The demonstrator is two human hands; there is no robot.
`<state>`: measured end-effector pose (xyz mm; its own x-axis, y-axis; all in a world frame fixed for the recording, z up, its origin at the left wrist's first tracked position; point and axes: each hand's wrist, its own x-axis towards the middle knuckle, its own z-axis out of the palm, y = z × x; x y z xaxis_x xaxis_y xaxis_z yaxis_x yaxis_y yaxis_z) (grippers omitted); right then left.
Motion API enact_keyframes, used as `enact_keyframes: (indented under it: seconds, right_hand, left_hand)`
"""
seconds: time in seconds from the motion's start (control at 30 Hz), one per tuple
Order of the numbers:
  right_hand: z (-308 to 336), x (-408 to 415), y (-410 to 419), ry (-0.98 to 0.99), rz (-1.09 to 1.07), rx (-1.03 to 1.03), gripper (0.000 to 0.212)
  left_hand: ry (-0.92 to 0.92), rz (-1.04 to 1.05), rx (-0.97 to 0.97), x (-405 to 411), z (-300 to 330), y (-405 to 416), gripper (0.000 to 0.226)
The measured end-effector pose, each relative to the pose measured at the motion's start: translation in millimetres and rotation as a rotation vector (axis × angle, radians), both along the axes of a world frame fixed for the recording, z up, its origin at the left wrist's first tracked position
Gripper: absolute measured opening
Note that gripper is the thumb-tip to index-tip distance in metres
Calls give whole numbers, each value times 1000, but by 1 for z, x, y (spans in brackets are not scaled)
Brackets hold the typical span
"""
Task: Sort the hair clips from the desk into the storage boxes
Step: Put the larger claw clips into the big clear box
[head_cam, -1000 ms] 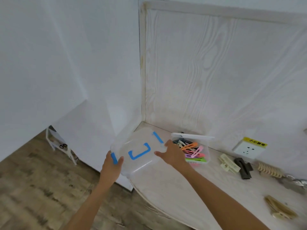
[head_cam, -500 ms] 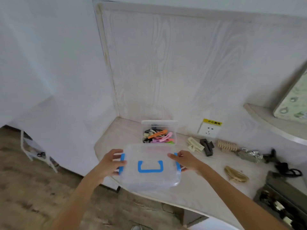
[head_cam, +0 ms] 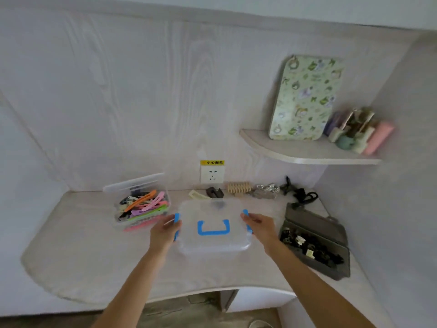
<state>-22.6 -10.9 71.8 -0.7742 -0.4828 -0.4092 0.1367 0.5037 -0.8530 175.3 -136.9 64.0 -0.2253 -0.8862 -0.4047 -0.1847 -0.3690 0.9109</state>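
Both hands clamp 1 lidded clear storage box [head_cam: 214,227] at mid-desk: left hand [head_cam: 164,230] on its left blue latch, right hand [head_cam: 260,227] on the right. An open box of coloured hair clips [head_cam: 143,205] sits just left, a grey case [head_cam: 315,242] near right; bare desk [head_cam: 89,252] lies toward the front edge.

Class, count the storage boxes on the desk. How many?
3: clear box of colourful clips at left, lidded blue-latched box held centre, grey box at right.

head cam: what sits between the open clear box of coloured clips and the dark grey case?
In the head view, the lidded clear plastic box with blue latches, gripped by the left hand and right hand, lies between the open clear box of coloured clips and dark grey case.
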Motion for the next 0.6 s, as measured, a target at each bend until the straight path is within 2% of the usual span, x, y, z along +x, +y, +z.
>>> enact_keyframes:
  seconds: [0.1, 0.17, 0.23, 0.3, 0.37, 0.5, 0.6]
  right_hand:
    - [-4, -3, -1, -68, -60, 0, 34]
    - [-2, -4, 3, -148, -65, 21, 21]
    - [-3, -8, 7, -15, -29, 76, 12]
    - [2, -7, 11, 168, -23, 108, 17]
    - [9, -4, 9, 254, 37, 128, 25]
    - [20, 4, -1, 300, 291, 275, 34]
    - [15, 6, -5, 220, 329, 240, 23]
  left_hand:
    - [94, 65, 160, 3, -7, 1, 27]
    - [57, 64, 215, 10, -16, 0, 38]
    - [-146, 47, 66, 18, -19, -2, 44]
    - [-395, 15, -188, 22, -15, -6, 39]
    - [-519, -63, -371, 23, -10, -8, 28]
    - [-668, -406, -418, 7, 1, -9, 27]
    - [-840, -529, -499, -3, 9, -3, 30]
